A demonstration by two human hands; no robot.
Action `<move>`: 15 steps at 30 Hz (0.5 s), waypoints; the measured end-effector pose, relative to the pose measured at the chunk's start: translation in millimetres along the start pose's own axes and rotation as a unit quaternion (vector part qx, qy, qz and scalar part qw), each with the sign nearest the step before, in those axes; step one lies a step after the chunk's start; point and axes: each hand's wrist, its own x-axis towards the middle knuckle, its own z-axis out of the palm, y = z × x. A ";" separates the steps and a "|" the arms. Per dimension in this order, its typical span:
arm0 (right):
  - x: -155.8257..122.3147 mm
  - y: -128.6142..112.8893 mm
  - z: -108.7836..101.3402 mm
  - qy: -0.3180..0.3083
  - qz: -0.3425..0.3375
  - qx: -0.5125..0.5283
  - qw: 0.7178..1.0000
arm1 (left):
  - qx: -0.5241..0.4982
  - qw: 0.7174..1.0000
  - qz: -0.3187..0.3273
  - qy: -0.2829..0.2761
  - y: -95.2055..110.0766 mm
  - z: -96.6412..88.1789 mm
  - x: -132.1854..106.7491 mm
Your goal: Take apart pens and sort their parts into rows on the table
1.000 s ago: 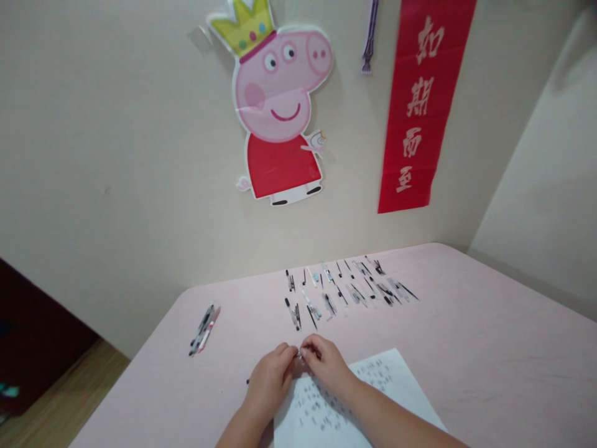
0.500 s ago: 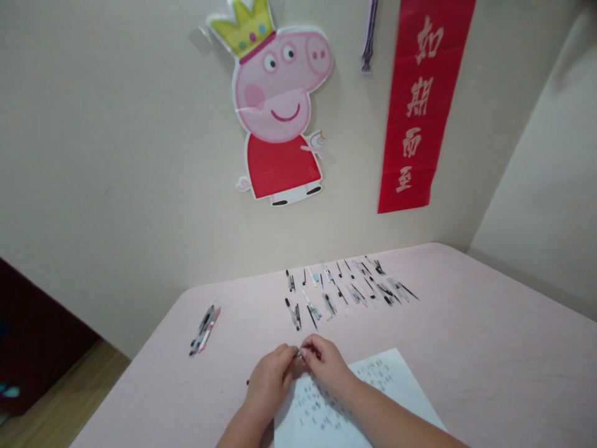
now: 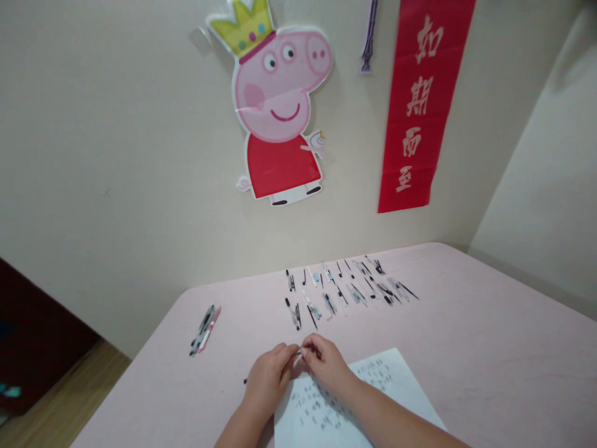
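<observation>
Pink table (image 3: 466, 323); right hand (image 3: 326, 364) pinches pen (image 3: 297, 354).

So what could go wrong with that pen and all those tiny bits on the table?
1. The left hand and right hand pinch the pen with fingertips only, so a small piece might slip out and roll across the table.
2. The pen parts lie in tight rows just beyond the hands; a careless reach could scatter them.
3. The whole pens lie near the table's left edge and might roll off.
</observation>
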 end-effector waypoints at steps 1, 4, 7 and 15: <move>-0.2 -0.1 0.0 -0.001 -0.001 0.003 1.000 | 0.001 1.000 0.004 0.002 -0.9 0.1 0.2; -0.6 -0.4 0.1 0.000 -0.002 0.012 1.000 | 0.001 1.000 0.017 0.008 -4.1 1.6 0.3; -0.1 0.1 0.0 0.017 -0.003 0.016 1.000 | -0.008 1.000 0.015 0.015 -7.8 4.0 0.0; 2.9 6.6 -6.6 0.087 -0.012 -0.097 0.991 | 0.012 0.998 -0.055 0.028 -13.6 5.5 1.6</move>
